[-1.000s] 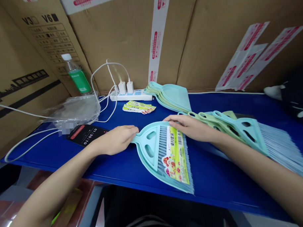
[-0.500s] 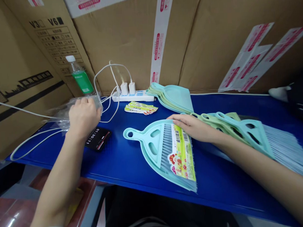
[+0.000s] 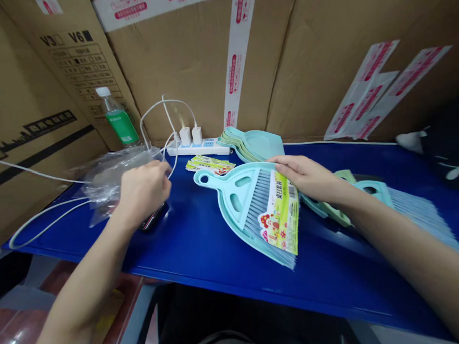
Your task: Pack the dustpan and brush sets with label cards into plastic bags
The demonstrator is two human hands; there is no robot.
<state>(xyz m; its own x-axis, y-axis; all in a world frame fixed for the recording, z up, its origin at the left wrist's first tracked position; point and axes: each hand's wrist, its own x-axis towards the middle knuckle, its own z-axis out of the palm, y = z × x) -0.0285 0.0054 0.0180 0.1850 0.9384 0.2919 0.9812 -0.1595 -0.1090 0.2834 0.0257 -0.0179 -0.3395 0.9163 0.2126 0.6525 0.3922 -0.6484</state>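
My left hand (image 3: 145, 190) is closed in a pinch on the edge of a clear plastic bag (image 3: 111, 168), above a phone (image 3: 155, 217) that it partly hides. With its fingers on the upper right rim, my right hand (image 3: 308, 178) grips a light blue dustpan (image 3: 222, 210). A matching brush (image 3: 257, 203) lies nested in that dustpan, its bristles to the right. Over the bristles sits a yellow-green printed label card (image 3: 282, 215). Beyond, stacked blue and green dustpans (image 3: 265, 143) rest on the table. More brushes (image 3: 378, 191) lie under and beside my right forearm.
Several loose label cards (image 3: 210, 165) lie before a white power strip (image 3: 213, 148) with chargers and cables. A green-labelled bottle (image 3: 121, 126) stands at the back left. Cardboard (image 3: 196, 68) walls the rear of the blue table (image 3: 202, 258). Dark patterned fabric (image 3: 447, 149) is at far right.
My left hand has moved right and nearer me, drawing the bag's edge over the phone. My right hand has shifted the dustpan and brush slightly right and up.
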